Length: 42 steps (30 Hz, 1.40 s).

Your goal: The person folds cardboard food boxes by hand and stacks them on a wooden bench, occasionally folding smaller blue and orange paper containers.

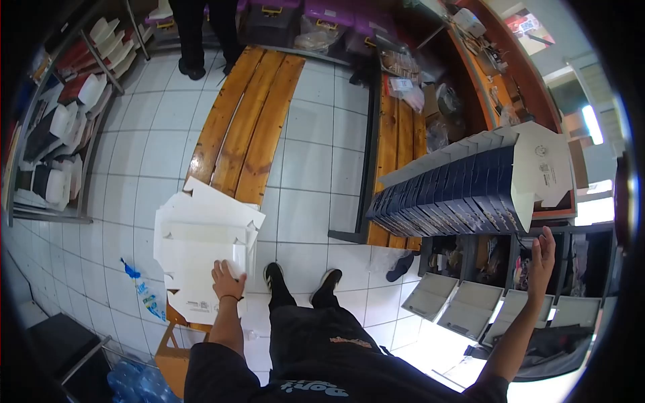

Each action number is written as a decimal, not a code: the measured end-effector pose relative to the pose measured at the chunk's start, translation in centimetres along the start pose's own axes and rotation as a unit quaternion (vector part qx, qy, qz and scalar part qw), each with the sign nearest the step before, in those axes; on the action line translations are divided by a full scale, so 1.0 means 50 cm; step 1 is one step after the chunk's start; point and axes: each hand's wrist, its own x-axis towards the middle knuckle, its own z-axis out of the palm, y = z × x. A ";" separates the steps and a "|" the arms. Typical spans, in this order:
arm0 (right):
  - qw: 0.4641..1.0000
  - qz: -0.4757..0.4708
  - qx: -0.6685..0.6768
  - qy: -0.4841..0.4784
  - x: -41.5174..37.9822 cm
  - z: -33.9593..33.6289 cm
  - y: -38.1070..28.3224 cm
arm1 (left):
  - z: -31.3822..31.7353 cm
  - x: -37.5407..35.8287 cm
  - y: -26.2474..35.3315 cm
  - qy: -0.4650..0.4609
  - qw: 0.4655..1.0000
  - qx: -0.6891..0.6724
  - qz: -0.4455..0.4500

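Note:
My left hand (228, 280) lies with its fingers spread on a stack of flat white cardboard box blanks (195, 248). These blanks, cut with tabs and notches, rest on the near end of a wooden bench (245, 121). Out to the right, my right hand (541, 254) is raised with its fingers stretched, close to the near end of a long row of dark blue boxes (450, 195). White flaps stand up along the row, and a white end panel (543, 164) with small print faces my side. The row sits on a second wooden bench (397, 134).
Shelves with folded boxes (64, 127) line the left side. Purple-lidded bins (329, 23) and a standing person's legs (205, 30) are at the back. Grey flap-door cabinets (474, 309) stand at right. A blue plastic wrapper (149, 299) lies on the tiled floor (306, 148).

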 end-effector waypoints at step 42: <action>0.604 0.075 0.094 -0.788 -0.442 -0.020 -0.068 | -0.082 -0.077 -0.120 0.139 0.979 -0.078 0.128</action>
